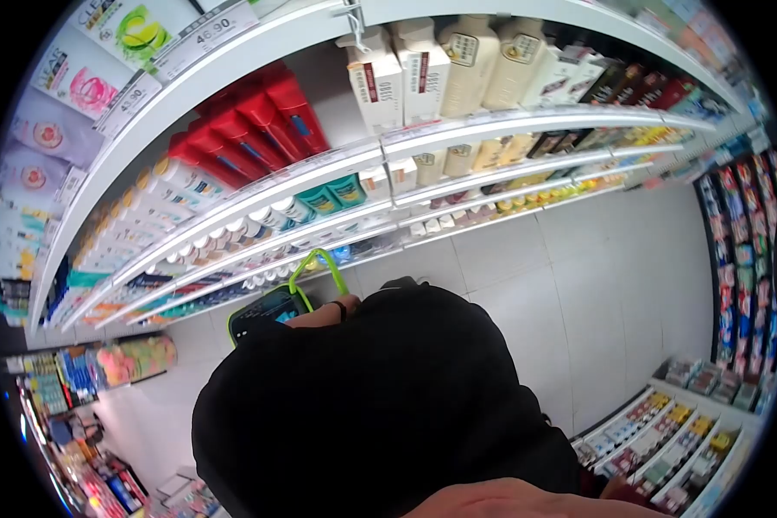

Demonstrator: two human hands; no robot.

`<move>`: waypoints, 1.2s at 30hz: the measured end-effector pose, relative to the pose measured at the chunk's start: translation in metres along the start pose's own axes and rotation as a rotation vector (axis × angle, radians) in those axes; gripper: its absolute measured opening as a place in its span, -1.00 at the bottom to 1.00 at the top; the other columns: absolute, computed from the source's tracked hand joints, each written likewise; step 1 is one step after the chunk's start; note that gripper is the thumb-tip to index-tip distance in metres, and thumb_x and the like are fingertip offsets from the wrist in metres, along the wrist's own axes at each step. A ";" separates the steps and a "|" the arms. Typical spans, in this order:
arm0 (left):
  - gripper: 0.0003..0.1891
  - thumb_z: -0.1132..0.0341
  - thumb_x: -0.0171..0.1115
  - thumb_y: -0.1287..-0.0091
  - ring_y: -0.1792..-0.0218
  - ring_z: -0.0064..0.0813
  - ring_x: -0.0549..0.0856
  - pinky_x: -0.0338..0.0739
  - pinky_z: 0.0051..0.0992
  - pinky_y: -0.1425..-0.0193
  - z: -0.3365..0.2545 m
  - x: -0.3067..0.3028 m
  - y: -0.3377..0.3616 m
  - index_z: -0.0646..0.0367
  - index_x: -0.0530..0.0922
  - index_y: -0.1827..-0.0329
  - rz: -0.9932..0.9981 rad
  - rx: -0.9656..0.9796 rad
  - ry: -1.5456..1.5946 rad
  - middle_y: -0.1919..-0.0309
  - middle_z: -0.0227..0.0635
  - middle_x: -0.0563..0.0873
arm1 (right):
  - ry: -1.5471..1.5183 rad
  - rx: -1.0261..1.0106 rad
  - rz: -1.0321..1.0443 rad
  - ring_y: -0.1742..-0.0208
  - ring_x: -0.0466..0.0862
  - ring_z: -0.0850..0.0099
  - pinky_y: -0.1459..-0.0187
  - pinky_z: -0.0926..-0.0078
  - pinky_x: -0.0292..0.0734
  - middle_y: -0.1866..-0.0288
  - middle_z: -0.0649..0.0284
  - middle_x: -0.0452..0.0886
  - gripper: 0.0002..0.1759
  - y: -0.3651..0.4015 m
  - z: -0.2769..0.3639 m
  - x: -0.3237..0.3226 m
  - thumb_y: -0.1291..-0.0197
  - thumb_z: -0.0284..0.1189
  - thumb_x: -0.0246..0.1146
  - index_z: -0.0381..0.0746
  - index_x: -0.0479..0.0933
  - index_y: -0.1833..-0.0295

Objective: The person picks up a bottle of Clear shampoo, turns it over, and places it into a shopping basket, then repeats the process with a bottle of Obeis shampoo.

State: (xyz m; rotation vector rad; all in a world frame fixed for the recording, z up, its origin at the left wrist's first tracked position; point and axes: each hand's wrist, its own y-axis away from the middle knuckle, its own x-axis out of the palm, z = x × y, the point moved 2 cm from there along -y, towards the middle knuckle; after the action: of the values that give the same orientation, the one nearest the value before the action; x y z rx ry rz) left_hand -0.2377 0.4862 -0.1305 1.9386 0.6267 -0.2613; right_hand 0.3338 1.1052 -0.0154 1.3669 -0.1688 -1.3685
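My left hand (pixel 351 303), a dark band at its wrist, reaches out from a black sleeve on the left side. It is closed at one end of the bright green handle (pixel 319 254) of a shopping basket (pixel 268 312). The dark basket with a green rim hangs beside my forearm, close to the lowest shelf, partly hidden by my black top (pixel 380 388). A patch of bare skin (pixel 509 501) fills the bottom edge very near the camera, with no fingers showing. My right hand does not show.
Ahead curves a tiered white shelf (pixel 259 194) with red bottles (pixel 242 129), cream bottles (pixel 470 65) and white boxes (pixel 375 86). Pale floor tiles (pixel 527 268) stretch to the right. A dark rack of packets (pixel 747 259) and a lower display (pixel 669 440) stand there. A bin of colourful items (pixel 134 360) is at left.
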 end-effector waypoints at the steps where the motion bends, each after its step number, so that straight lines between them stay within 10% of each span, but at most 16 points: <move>1: -0.73 0.21 0.29 -0.26 0.20 -0.17 0.78 0.66 -0.19 0.07 -0.011 -0.011 0.018 0.22 0.73 0.15 -0.019 -0.047 0.205 0.22 -0.11 0.79 | 0.023 0.042 -0.018 0.16 0.66 -0.08 0.05 0.07 0.56 0.18 -0.11 0.70 -0.57 -0.110 0.031 0.035 -0.32 -0.16 0.18 -0.37 0.62 0.10; 4: -0.81 0.26 0.27 -0.31 0.27 -0.20 0.76 0.65 -0.18 0.20 -0.051 -0.034 0.071 0.21 0.68 0.21 -0.018 0.064 0.314 0.30 -0.14 0.77 | 0.060 -0.079 -0.149 -0.01 0.70 -0.14 -0.07 0.11 0.59 0.07 -0.15 0.72 -0.54 -0.283 0.127 0.082 -0.31 -0.17 0.17 -0.39 0.63 0.03; 5: -0.81 0.26 0.27 -0.31 0.27 -0.20 0.76 0.65 -0.18 0.20 -0.054 -0.027 0.068 0.21 0.68 0.21 -0.032 0.048 0.333 0.30 -0.14 0.77 | 0.072 -0.033 -0.114 -0.11 0.70 -0.09 -0.16 0.12 0.60 0.00 -0.13 0.73 -0.54 -0.242 0.205 0.006 -0.28 -0.17 0.22 -0.39 0.64 0.00; 7: -0.91 0.33 0.26 -0.33 0.39 -0.23 0.70 0.58 -0.22 0.35 -0.048 -0.006 0.060 0.14 0.62 0.24 -0.174 -0.537 1.414 0.42 -0.23 0.70 | 0.046 -0.085 -0.126 -0.08 0.71 -0.05 -0.17 0.10 0.60 0.01 -0.13 0.74 -0.56 -0.238 0.267 -0.052 -0.24 -0.21 0.27 -0.38 0.64 -0.01; 15: -0.81 0.27 0.40 -0.29 0.52 -0.40 0.64 0.46 -0.31 0.47 -0.068 0.027 0.105 0.08 0.55 0.19 -0.422 -0.484 1.517 0.51 -0.35 0.63 | -0.010 -0.287 -0.021 -0.04 0.74 -0.02 -0.11 0.14 0.61 0.05 -0.17 0.74 -0.57 -0.304 0.351 -0.168 -0.27 -0.25 0.25 -0.41 0.64 -0.02; 21: -0.46 0.10 0.41 -0.24 0.01 0.04 0.77 0.64 -0.11 -0.15 -0.045 0.081 0.054 0.30 0.57 -0.16 -0.675 -0.608 0.705 0.06 0.08 0.77 | -0.159 -0.699 0.062 0.00 0.73 0.14 -0.07 0.28 0.60 0.07 -0.05 0.74 -0.59 -0.289 0.500 -0.233 -0.37 -0.24 0.25 -0.37 0.62 -0.09; 24: -0.40 0.09 0.35 -0.23 -0.19 0.10 0.68 0.55 -0.15 -0.31 -0.033 0.096 0.038 0.33 0.55 -0.24 -0.590 -0.634 0.841 -0.07 0.19 0.72 | -0.251 -0.864 0.210 -0.05 0.72 0.13 -0.11 0.30 0.59 -0.03 -0.03 0.72 -0.62 -0.241 0.566 -0.265 -0.42 -0.25 0.25 -0.32 0.59 -0.15; 31: -0.49 0.23 0.24 -0.26 -0.23 0.06 0.66 0.53 -0.16 -0.33 -0.138 0.097 0.076 0.28 0.58 -0.26 -0.641 -0.588 0.633 -0.13 0.16 0.70 | -0.056 -1.080 0.443 -0.08 0.68 0.16 -0.14 0.30 0.57 -0.09 0.04 0.69 -0.64 -0.144 0.659 -0.355 -0.44 -0.28 0.23 -0.28 0.55 -0.20; 33: -0.52 0.25 0.24 -0.27 -0.23 0.07 0.66 0.53 -0.17 -0.33 -0.204 0.080 0.108 0.27 0.59 -0.24 -0.701 -0.638 0.547 -0.12 0.16 0.71 | 0.095 -1.321 0.337 -0.16 0.63 0.10 -0.18 0.23 0.55 -0.16 0.03 0.63 -0.66 -0.105 0.687 -0.388 -0.42 -0.30 0.24 -0.26 0.56 -0.19; 35: -0.61 0.24 0.31 -0.26 0.23 -0.17 0.80 0.67 -0.23 0.09 -0.216 0.090 0.110 0.33 0.64 -0.05 -0.772 -0.530 0.407 0.26 -0.01 0.79 | 0.142 -1.524 0.203 -0.19 0.60 0.07 -0.21 0.20 0.52 -0.18 0.02 0.61 -0.66 -0.083 0.706 -0.405 -0.40 -0.32 0.26 -0.25 0.56 -0.18; 36: -0.60 0.20 0.32 -0.26 0.08 -0.13 0.79 0.66 -0.24 -0.01 -0.220 0.095 0.109 0.29 0.66 -0.06 -0.645 -0.543 0.536 0.17 0.01 0.79 | 0.180 -1.714 0.045 -0.22 0.58 0.04 -0.23 0.17 0.50 -0.20 0.02 0.59 -0.66 -0.071 0.714 -0.412 -0.37 -0.33 0.27 -0.23 0.56 -0.18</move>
State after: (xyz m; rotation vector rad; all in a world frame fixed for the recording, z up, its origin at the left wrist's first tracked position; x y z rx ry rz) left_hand -0.1203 0.6764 0.0092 1.2269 1.5068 0.0471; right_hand -0.3762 1.0261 0.4016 -0.0072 0.9057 -0.7986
